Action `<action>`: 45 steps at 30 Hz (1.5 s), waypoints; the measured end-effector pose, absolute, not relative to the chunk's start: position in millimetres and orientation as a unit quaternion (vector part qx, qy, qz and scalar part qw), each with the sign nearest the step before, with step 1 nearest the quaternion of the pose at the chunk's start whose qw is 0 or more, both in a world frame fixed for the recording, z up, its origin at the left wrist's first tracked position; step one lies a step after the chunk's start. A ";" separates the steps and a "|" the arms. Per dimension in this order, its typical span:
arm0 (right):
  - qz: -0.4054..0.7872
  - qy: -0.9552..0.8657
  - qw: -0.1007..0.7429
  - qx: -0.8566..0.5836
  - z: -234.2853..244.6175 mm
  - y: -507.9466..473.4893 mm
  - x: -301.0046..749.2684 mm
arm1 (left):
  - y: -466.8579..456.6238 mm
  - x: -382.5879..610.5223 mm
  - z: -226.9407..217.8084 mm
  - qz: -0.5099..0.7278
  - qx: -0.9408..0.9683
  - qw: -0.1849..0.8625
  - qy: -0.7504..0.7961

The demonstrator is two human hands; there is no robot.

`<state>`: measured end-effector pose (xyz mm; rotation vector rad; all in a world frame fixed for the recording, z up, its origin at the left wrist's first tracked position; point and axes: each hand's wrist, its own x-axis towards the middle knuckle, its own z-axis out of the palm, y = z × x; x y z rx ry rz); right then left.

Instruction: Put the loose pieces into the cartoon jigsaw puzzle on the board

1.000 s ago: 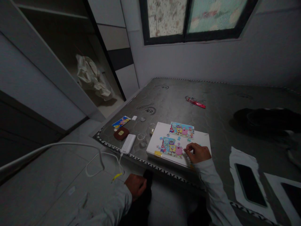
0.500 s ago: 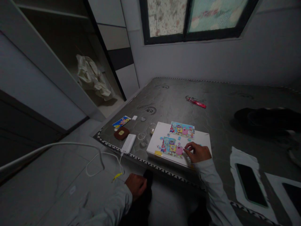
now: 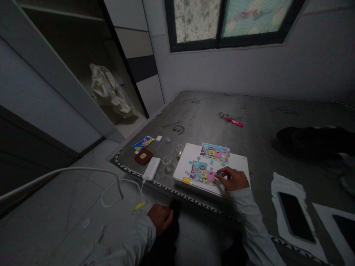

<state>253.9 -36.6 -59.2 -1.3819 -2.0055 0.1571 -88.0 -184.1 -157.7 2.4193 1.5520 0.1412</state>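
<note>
A white board (image 3: 238, 161) lies on a grey mattress (image 3: 249, 114) near its front edge. On the board a partly built cartoon puzzle (image 3: 202, 173) sits in front of a cartoon reference picture (image 3: 215, 152). My right hand (image 3: 233, 178) rests on the board at the puzzle's right edge, fingers curled and pinched on a small puzzle piece. My left hand (image 3: 161, 218) hangs below the mattress edge by my lap, fingers curled; what it holds is hidden.
Left of the board lie a white power bank (image 3: 151, 169) with a cable, a brown round case (image 3: 143, 157), a small cartoon card (image 3: 143, 142) and clear lids. A red wrapper (image 3: 232, 120) lies farther back. A phone (image 3: 295, 216) lies at right, dark clothing (image 3: 316, 139) beyond it.
My right hand has shifted slightly left, closer to the puzzle's right edge. The left hand has hardly moved.
</note>
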 end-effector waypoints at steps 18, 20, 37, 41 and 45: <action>0.008 -0.772 0.365 -0.520 -53.9 -38.1 251.7 | -183.3 -88.7 -157.0 0.045 0.832 0.138 0.536; 0.012 -0.772 0.364 -0.520 -54.4 -38.1 251.6 | -183.4 -88.6 -156.7 0.046 0.832 0.137 0.536; 0.036 -0.763 0.351 -0.542 -52.1 -38.4 253.6 | -184.0 -88.0 -155.3 0.042 0.829 0.136 0.541; 0.038 -0.759 0.350 -0.547 -51.8 -39.0 253.3 | -184.6 -86.7 -154.7 0.042 0.825 0.134 0.547; 0.041 -0.758 0.346 -0.552 -52.4 -39.5 253.7 | -184.5 -86.8 -154.4 0.044 0.826 0.136 0.545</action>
